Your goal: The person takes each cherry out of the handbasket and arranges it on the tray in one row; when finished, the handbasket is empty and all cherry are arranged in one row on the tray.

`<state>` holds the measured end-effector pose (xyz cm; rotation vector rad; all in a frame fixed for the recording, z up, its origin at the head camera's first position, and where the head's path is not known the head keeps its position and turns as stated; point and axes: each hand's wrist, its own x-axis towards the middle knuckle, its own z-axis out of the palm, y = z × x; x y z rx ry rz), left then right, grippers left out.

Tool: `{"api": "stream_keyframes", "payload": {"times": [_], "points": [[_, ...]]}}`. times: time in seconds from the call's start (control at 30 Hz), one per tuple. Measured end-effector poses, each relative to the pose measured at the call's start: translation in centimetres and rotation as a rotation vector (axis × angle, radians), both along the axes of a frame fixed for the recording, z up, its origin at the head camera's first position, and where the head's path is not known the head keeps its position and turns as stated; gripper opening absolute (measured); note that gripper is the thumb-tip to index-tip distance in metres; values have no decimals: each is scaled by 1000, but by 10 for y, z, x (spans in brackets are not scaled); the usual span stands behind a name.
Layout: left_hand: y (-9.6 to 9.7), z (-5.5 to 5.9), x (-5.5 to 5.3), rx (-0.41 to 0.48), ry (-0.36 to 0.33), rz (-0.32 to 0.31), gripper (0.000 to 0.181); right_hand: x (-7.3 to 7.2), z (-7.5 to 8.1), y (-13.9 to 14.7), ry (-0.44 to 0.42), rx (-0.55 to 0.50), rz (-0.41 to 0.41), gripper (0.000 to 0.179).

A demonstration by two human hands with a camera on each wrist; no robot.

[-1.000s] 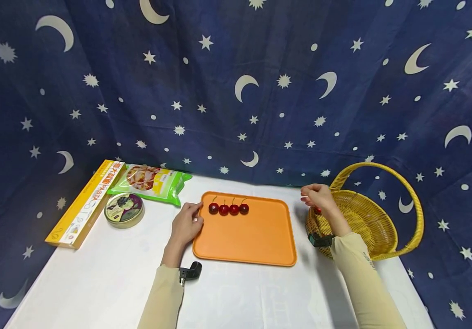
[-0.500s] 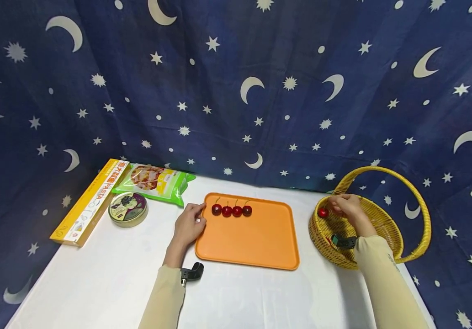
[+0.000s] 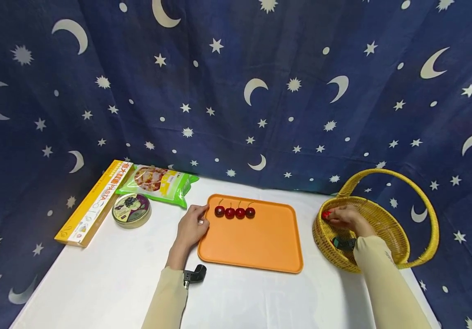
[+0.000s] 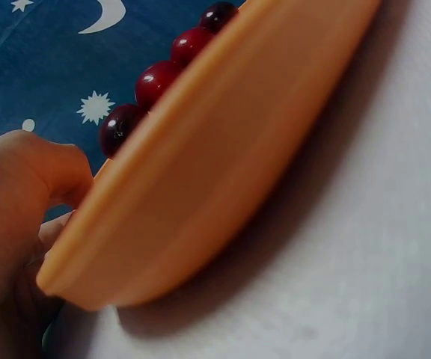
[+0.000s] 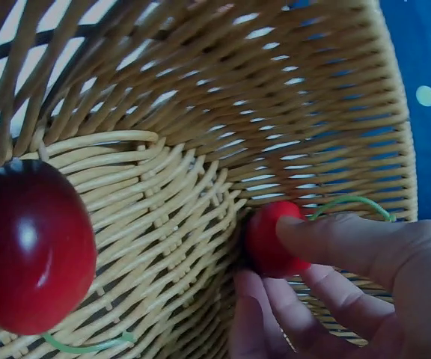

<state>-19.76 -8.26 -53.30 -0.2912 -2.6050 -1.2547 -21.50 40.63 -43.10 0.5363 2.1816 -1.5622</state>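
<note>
Inside the yellow wicker basket point(image 3: 384, 221), my right hand point(image 3: 344, 217) pinches a red cherry point(image 5: 275, 238) between thumb and fingers, low against the woven wall. A thin green stem shows behind the thumb in the right wrist view. Another dark red cherry point(image 5: 32, 247) lies in the basket, close to that camera. My left hand point(image 3: 191, 226) grips the left rim of the orange tray point(image 3: 252, 246), near its upper corner. Several cherries point(image 3: 240, 213) with stems stand in a row along the tray's far side.
Left of the tray are a round tin point(image 3: 131, 210), a green food bag point(image 3: 157, 183) and a long yellow pasta box point(image 3: 93, 203). The basket's tall handle point(image 3: 429, 219) arches on its right side. A dark blue curtain point(image 3: 227, 91) hangs behind the white table point(image 3: 108, 283).
My right hand has moved from the basket's left rim into the basket and lower, with the cherry. The left hand stays on the tray rim. The head view has shifted slightly.
</note>
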Motion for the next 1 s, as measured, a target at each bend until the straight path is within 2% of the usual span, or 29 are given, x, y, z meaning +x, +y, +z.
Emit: {"api": "stream_keyframes", "payload": {"times": [0.07, 0.23, 0.4, 0.57, 0.77, 1.0], "points": [[1, -1, 1, -7, 0, -5, 49, 1, -2, 0, -8, -23, -20, 11], [1, -1, 2, -16, 3, -1, 50, 3, -2, 2, 9, -23, 12, 14], [0, 0, 1, -15, 6, 0, 50, 6, 9, 1, 123, -16, 59, 12], [0, -1, 0, -23, 3, 2, 49, 13, 24, -7, 208, 26, 61, 3], [0, 1, 1, -22, 5, 6, 49, 17, 38, -27, 282, 69, 44, 38], [1, 0, 0, -24, 3, 0, 50, 17, 42, -59, 370, 17, 36, 43]]}}
